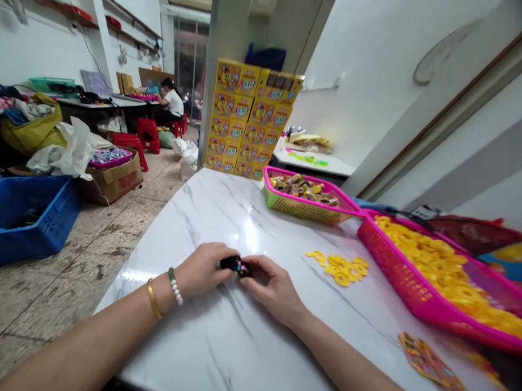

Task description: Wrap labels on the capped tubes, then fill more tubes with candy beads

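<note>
Fingers of the left hand (pixel 202 269) and right hand (pixel 275 290) pinch a small black plastic piece (pixel 236 266) from both ends at twelve o'clock over the marble-look table (pixel 187 352); likely light, stiff, slick, best held by its edges; yellow plastic rings (pixel 338 269) lie at two o'clock.

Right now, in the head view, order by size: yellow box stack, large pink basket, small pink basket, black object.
Yellow box stack and large pink basket: unsure, the basket is nearer.
Then small pink basket, then black object.
</note>
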A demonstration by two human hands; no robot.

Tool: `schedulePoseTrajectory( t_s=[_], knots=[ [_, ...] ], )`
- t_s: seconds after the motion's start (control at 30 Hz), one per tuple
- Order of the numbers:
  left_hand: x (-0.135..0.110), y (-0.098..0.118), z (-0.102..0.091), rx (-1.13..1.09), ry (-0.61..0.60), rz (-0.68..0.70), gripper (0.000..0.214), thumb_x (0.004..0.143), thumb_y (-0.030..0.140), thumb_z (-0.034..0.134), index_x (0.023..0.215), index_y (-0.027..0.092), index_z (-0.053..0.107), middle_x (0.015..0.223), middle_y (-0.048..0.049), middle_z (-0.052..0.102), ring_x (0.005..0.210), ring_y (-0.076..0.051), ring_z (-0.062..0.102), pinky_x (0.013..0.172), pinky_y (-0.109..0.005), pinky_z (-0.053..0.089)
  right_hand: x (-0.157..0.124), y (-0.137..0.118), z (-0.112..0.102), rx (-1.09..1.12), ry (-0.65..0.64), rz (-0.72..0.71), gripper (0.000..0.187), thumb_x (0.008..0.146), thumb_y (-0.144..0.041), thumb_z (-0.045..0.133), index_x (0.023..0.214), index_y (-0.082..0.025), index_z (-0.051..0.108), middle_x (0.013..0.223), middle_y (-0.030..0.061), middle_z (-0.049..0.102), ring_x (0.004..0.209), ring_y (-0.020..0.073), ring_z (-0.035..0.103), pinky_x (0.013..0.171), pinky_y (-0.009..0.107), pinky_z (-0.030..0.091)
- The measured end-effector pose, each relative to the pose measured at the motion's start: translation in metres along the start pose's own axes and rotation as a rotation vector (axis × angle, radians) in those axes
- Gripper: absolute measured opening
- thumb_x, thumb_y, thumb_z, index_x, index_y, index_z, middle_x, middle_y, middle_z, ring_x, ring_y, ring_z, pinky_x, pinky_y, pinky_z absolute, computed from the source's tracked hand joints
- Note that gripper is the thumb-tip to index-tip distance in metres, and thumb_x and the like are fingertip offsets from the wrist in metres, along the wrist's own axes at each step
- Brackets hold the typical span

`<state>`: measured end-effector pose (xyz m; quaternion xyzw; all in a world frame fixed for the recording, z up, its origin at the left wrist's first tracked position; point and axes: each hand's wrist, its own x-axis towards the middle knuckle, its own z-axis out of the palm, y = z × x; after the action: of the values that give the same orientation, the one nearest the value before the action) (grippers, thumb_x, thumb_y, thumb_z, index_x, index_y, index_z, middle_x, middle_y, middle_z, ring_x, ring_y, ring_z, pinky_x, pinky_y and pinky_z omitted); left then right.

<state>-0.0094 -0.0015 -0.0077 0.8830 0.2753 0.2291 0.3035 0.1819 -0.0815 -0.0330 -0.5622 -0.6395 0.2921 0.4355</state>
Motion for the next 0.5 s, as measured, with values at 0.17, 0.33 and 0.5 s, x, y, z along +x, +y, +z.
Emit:
schedulePoseTrajectory(
  t_s=[0.17, 0.33, 0.5],
  knots=[
    [0.001, -0.003, 0.008, -0.193, 0.004, -0.092, 0.032, 0.075, 0.014, 0.059, 0.105, 0.021, 0.065, 0.086, 0.0021, 0.070, 0.076, -0.014, 0.061, 0.071, -0.025, 0.045, 0.002, -0.004, -0.005, 0.084, -0.001, 0.027, 0.023, 0.077, -0.021, 0.066, 0.100, -0.021, 0.066, 0.094, 0.0024, 0.072, 0.086, 0.0180, 0.067, 0.082, 0.033, 0.055],
    [0.006, -0.005, 0.021, -0.115, 0.053, -0.093, 0.026, 0.072, 0.014, 0.062, 0.097, 0.020, 0.067, 0.094, -0.0026, 0.070, 0.095, -0.021, 0.060, 0.085, -0.031, 0.044, -0.002, -0.002, -0.006, -0.083, 0.041, 0.032, 0.021, 0.078, -0.022, 0.064, 0.099, -0.022, 0.064, 0.091, 0.0018, 0.072, 0.083, 0.0190, 0.068, 0.081, 0.035, 0.056],
    [0.009, -0.012, 0.026, -0.079, 0.050, -0.140, 0.028, 0.072, 0.020, 0.067, 0.100, 0.019, 0.066, 0.100, -0.0053, 0.070, 0.100, -0.024, 0.057, 0.090, -0.035, 0.044, 0.020, 0.004, -0.042, -0.371, -0.006, -0.040, 0.041, 0.074, -0.032, 0.072, 0.114, -0.030, 0.065, 0.103, 0.0025, 0.074, 0.086, 0.0235, 0.070, 0.078, 0.036, 0.060]
  ],
)
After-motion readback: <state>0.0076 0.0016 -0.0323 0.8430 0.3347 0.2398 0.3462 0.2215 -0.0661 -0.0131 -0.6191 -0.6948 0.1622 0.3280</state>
